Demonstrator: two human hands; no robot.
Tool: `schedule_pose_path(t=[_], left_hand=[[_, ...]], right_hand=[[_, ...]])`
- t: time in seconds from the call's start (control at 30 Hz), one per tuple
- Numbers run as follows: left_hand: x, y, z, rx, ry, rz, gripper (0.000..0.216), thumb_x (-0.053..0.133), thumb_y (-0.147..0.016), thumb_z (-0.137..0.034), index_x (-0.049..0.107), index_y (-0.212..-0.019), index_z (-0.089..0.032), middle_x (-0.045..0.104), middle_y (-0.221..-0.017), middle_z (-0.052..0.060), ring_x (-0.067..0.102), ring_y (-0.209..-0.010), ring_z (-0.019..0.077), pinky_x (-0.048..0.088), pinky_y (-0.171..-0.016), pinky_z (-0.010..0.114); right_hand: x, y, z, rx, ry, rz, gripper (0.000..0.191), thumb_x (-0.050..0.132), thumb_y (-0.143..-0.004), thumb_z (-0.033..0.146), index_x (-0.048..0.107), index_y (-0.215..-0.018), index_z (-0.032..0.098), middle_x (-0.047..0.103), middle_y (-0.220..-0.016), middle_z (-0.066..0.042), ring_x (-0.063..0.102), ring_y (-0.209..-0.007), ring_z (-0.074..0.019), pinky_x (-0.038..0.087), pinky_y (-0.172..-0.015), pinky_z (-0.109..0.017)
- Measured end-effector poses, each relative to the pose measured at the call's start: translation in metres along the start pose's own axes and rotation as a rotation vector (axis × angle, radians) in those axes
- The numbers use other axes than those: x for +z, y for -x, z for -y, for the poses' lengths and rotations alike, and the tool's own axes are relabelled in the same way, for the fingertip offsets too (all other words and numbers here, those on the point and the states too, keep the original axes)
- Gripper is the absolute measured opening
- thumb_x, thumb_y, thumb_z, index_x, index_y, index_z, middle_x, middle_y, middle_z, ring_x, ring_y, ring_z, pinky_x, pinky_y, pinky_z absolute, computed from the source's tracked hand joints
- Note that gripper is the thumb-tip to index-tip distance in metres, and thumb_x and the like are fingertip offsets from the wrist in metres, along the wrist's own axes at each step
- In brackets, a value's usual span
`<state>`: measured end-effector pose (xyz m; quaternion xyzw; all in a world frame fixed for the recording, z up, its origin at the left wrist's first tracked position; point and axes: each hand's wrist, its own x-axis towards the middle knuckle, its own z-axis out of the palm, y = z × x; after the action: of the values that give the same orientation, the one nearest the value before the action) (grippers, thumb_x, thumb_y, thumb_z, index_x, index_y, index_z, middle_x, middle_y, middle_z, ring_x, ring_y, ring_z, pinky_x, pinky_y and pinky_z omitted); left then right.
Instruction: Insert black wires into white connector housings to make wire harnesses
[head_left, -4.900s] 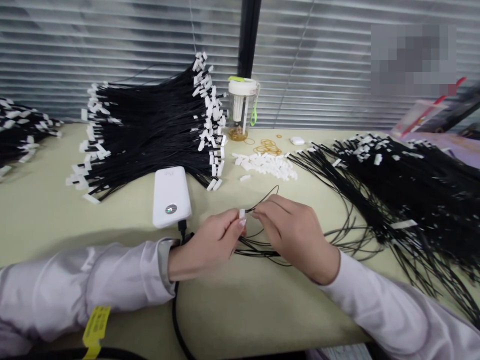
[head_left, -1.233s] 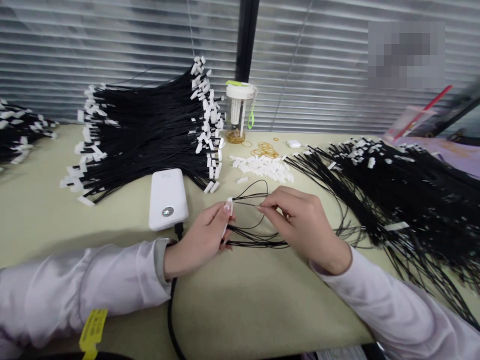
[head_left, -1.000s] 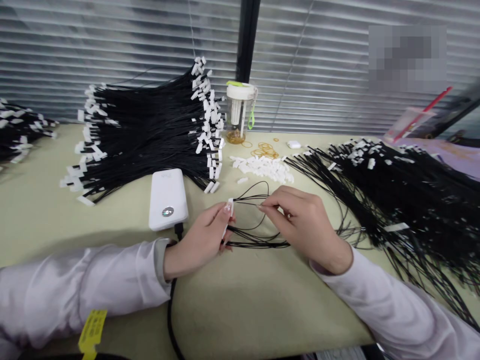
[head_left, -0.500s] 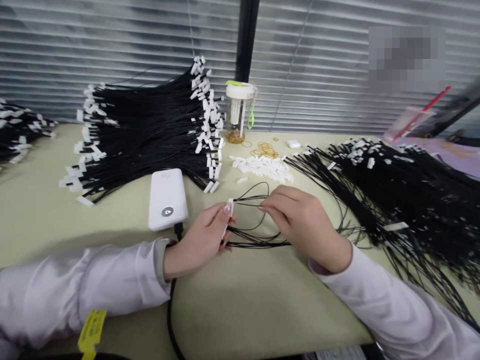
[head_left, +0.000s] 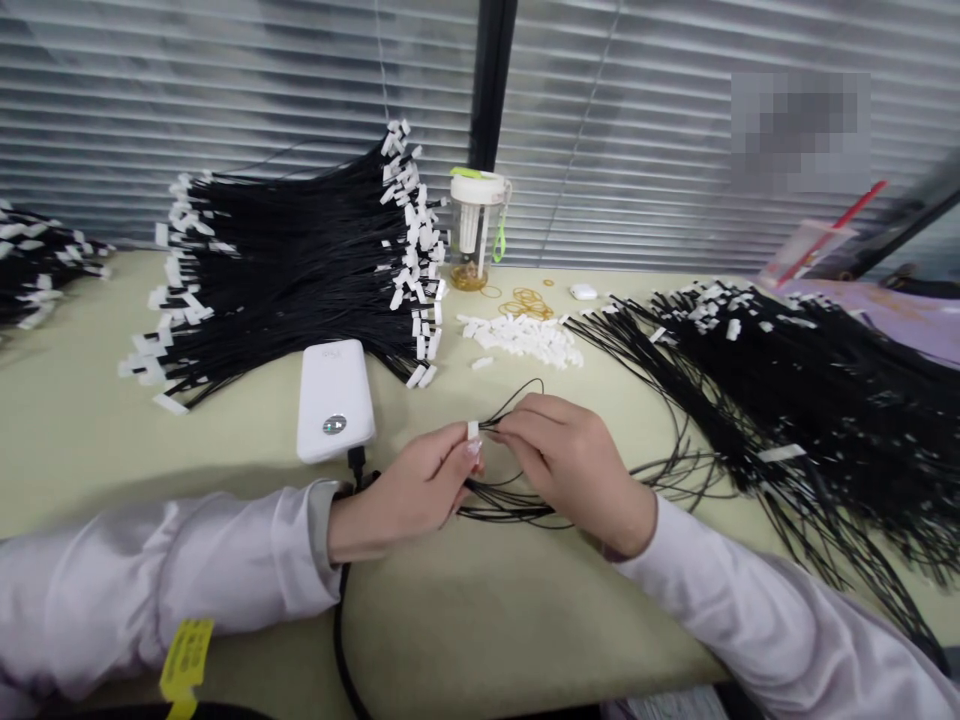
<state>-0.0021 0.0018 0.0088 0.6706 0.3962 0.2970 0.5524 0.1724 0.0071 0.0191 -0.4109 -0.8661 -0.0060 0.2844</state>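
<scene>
Between the thumb and fingers of my left hand (head_left: 420,483) is a small white connector (head_left: 473,430), its top end showing above the thumb. Thin black wires (head_left: 517,505) run to the right from under that hand. My right hand (head_left: 574,462) pinches a black wire close to the connector, fingertips just to its right. Whether the wire's tip sits inside the connector I cannot tell. One thin wire loops up behind the right fingers. A pile of loose white connectors (head_left: 529,338) lies behind my hands.
A white power bank (head_left: 335,400) with a black cable stands left of my hands. Big bundles of black wires (head_left: 292,260) with white ends lie at the back left, more black wires (head_left: 810,390) at the right. Rubber bands (head_left: 527,303) and a drink bottle (head_left: 472,232) are at the back.
My right hand has moved left and brought its fingertips close to the connector. My left hand has turned slightly, and the wire loop between the hands has become smaller.
</scene>
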Motion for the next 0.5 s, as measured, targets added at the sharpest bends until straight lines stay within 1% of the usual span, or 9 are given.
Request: schedule_pose_path(t=[0.13, 0.23, 0.33, 0.4, 0.5], left_hand=[[0.000, 0.000, -0.003, 0.060, -0.067, 0.021, 0.027, 0.034, -0.086, -0.035, 0.042, -0.067, -0.018, 0.038, -0.048, -0.006, 0.035, -0.041, 0.0070, 0.029, -0.041, 0.020], [0.000, 0.000, -0.004, 0.063, -0.089, 0.004, 0.027, 0.033, -0.086, -0.034, 0.042, -0.067, -0.018, 0.039, -0.048, -0.006, 0.036, -0.041, 0.0071, 0.029, -0.041, 0.020], [-0.001, -0.001, -0.005, 0.047, -0.106, 0.011, 0.027, 0.034, -0.086, -0.033, 0.042, -0.065, -0.018, 0.040, -0.047, -0.006, 0.037, -0.041, 0.0074, 0.030, -0.041, 0.020], [-0.001, -0.001, -0.005, 0.046, -0.101, 0.018, 0.026, 0.034, -0.086, -0.032, 0.042, -0.065, -0.019, 0.040, -0.047, -0.006, 0.038, -0.042, 0.0079, 0.030, -0.041, 0.020], [0.000, -0.001, -0.006, 0.056, -0.099, 0.023, 0.027, 0.033, -0.085, -0.032, 0.042, -0.064, -0.019, 0.040, -0.047, -0.005, 0.038, -0.042, 0.0080, 0.030, -0.040, 0.020]], right_hand=[[-0.002, 0.000, -0.002, -0.042, -0.002, -0.018, 0.021, 0.041, -0.085, 0.017, 0.060, -0.078, 0.016, 0.057, -0.074, -0.004, 0.050, -0.071, -0.0116, 0.039, -0.065, -0.023], [-0.007, -0.001, -0.002, -0.051, -0.022, -0.002, 0.017, 0.042, -0.085, 0.018, 0.059, -0.081, 0.016, 0.057, -0.076, -0.004, 0.049, -0.072, -0.0119, 0.039, -0.065, -0.023], [-0.010, -0.001, 0.000, -0.055, -0.012, 0.038, 0.015, 0.041, -0.084, 0.015, 0.057, -0.082, 0.017, 0.056, -0.077, -0.003, 0.047, -0.072, -0.0119, 0.038, -0.065, -0.023], [-0.011, -0.001, 0.001, -0.070, 0.043, 0.067, 0.017, 0.041, -0.081, 0.010, 0.056, -0.080, 0.017, 0.055, -0.078, -0.003, 0.046, -0.073, -0.0124, 0.037, -0.065, -0.024], [-0.011, -0.001, 0.004, -0.105, 0.183, 0.105, 0.021, 0.040, -0.075, 0.003, 0.055, -0.078, 0.018, 0.055, -0.079, -0.003, 0.045, -0.073, -0.0137, 0.034, -0.063, -0.025]])
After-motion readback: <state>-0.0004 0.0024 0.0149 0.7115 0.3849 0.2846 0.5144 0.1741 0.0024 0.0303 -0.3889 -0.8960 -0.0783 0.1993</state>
